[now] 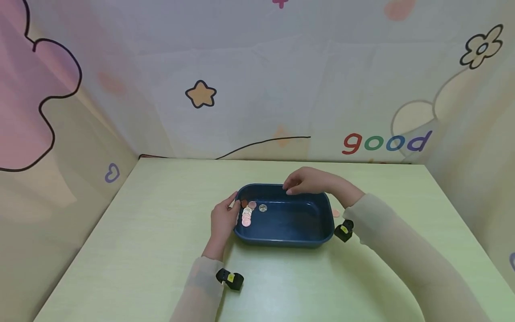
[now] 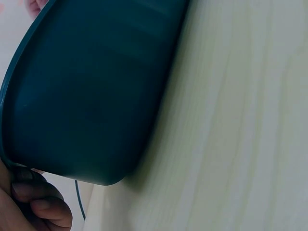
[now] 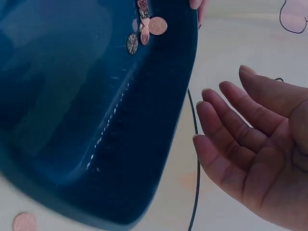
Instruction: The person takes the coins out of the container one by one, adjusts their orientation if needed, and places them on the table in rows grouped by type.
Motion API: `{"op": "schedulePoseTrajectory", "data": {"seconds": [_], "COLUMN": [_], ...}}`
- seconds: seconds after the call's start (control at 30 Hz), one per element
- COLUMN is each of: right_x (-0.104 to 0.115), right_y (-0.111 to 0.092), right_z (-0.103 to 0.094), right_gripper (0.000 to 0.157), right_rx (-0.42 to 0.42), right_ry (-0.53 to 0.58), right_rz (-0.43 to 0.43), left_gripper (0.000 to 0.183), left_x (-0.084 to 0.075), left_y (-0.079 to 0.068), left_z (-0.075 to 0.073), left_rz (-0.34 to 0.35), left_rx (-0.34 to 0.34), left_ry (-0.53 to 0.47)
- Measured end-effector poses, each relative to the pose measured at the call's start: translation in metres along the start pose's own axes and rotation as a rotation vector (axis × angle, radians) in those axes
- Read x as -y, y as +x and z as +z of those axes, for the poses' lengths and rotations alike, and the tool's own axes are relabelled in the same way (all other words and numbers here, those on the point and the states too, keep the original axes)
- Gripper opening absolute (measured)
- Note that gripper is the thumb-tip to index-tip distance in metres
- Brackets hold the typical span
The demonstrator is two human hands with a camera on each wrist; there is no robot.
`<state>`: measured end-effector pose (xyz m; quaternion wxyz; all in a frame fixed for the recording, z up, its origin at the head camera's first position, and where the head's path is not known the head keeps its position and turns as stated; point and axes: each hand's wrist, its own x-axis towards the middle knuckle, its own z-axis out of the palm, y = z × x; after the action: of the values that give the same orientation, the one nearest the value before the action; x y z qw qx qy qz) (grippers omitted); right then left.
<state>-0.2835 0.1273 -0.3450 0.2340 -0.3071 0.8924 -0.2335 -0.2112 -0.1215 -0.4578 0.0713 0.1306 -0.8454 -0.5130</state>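
The left hand grasps the left end of a blue basin, its thumb at the rim and its fingers curled beneath the edge, as the left wrist view shows. The right hand is at the far rim toward the right; its grip is released and holds nothing, the fingers loosely bent and spread, clear of the rim in the right wrist view. The basin's long axis runs left to right between the two hands. A cluster of coppery and pale coins lies on its floor at the left end, just beside the left hand and well apart from the right; a silvery coin sits a little to their right. One pinkish coin lies outside, on the bench, just past the basin's right end, nearer the right hand than the left: from that grip it is toward the person and to the right, beside the forearm. Black cameras are strapped at both wrists. Behind the bench hangs a printed backdrop with a star and the word "good".
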Motion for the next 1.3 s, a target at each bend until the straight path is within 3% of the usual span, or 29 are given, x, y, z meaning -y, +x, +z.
{"op": "schedulePoseTrajectory", "data": {"seconds": [0.2, 0.8, 1.1, 1.3], "right_x": [0.001, 0.003, 0.000, -0.003], "right_y": [0.023, 0.070, 0.080, 0.088], "right_z": [0.006, 0.037, 0.056, 0.069], "right_gripper": [0.034, 0.034, 0.036, 0.026], "right_rx": [0.063, 0.245, 0.208, 0.132], "right_ry": [-0.014, -0.072, -0.112, -0.121], "right_rz": [-0.021, 0.074, 0.113, 0.037], "left_gripper": [0.040, 0.040, 0.040, 0.039], "left_x": [0.000, -0.002, -0.003, -0.001], "left_y": [0.000, -0.001, -0.001, -0.002], "left_z": [0.000, -0.001, 0.000, 0.000], "left_rz": [0.000, -0.020, -0.016, -0.004], "left_rx": [0.007, 0.019, 0.014, 0.012], "left_ry": [-0.003, -0.033, -0.017, -0.025]}}
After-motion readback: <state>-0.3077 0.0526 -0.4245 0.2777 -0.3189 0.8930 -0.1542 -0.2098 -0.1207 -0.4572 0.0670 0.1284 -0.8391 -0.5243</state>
